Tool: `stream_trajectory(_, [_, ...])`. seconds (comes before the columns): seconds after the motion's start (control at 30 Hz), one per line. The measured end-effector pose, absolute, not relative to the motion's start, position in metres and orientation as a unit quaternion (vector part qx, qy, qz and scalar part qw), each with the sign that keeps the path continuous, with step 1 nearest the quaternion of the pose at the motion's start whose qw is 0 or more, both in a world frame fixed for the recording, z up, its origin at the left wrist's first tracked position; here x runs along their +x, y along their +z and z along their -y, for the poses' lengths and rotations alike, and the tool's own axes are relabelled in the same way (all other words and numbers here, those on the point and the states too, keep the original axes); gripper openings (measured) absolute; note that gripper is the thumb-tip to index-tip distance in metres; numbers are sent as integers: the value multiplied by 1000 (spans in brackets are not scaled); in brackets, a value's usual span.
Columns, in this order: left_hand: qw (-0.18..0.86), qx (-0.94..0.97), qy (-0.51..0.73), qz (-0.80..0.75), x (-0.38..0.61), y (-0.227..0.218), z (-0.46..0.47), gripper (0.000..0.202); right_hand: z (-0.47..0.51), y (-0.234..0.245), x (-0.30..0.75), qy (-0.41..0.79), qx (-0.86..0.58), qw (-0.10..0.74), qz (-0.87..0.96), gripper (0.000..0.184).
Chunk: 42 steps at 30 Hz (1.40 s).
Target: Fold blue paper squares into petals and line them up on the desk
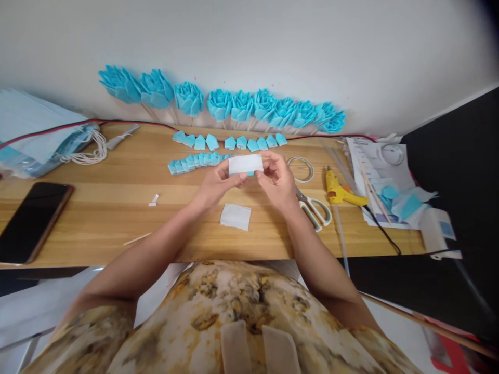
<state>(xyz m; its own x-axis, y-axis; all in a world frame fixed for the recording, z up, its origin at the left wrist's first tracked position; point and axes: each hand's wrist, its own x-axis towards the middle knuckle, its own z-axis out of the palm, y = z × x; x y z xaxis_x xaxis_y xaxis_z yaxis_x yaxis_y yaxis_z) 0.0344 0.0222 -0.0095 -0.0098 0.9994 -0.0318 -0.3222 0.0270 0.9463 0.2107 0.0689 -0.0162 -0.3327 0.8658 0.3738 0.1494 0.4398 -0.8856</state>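
Note:
My left hand (217, 184) and my right hand (276, 182) together pinch a small white rectangular piece (245, 164) above the wooden table (117, 208), one hand at each end. Its underside shows a bit of blue. A second white square piece (235, 216) lies on the table just below my hands. Beyond my hands lie rows of folded blue petals (195, 161), and finished blue flowers (218, 104) on sticks lean against the wall.
Scissors (315, 208), a tape roll (301, 169) and a yellow glue gun (339, 192) lie right of my hands. Papers and blue scraps (393, 192) sit far right. A phone (33, 221) and a stack of masks (42, 143) are at the left.

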Motion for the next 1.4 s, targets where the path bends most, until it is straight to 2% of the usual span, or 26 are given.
stream_trajectory(0.23, [576,349,597,-437,31,-11,-25,30,-71,-13,217,383,-357,429,736,37])
stream_trajectory(0.47, [582,346,589,-441,27,-7,-25,32,-80,-5,225,237,-282,393,842,49])
stream_trajectory(0.53, [587,351,581,-441,27,-8,-25,33,-80,-5,223,209,-270,385,857,42])
stream_trajectory(0.67, [585,362,564,-456,28,-10,-26,35,-81,-8,220,180,-251,402,862,10])
stream_trajectory(0.73, [592,345,572,-451,28,-9,-26,45,-82,-9,220,172,-248,416,858,8])
stream_trajectory(0.9, [648,286,583,-399,31,-6,-24,69,-83,-9,221,186,-267,418,848,9])
stream_trajectory(1.0, [638,295,585,-404,31,-9,-23,76,-82,-10,220,187,-261,410,854,10])
stream_trajectory(1.1, [598,318,591,-439,30,-14,-24,74,-80,-12,217,190,-248,402,861,10])
stream_trajectory(1.23, [526,367,586,-495,31,-14,-25,62,-77,-13,215,221,-259,386,857,10])
stream_trajectory(1.4, [508,399,572,-506,36,-6,-22,61,-74,-15,213,255,-304,418,817,4])
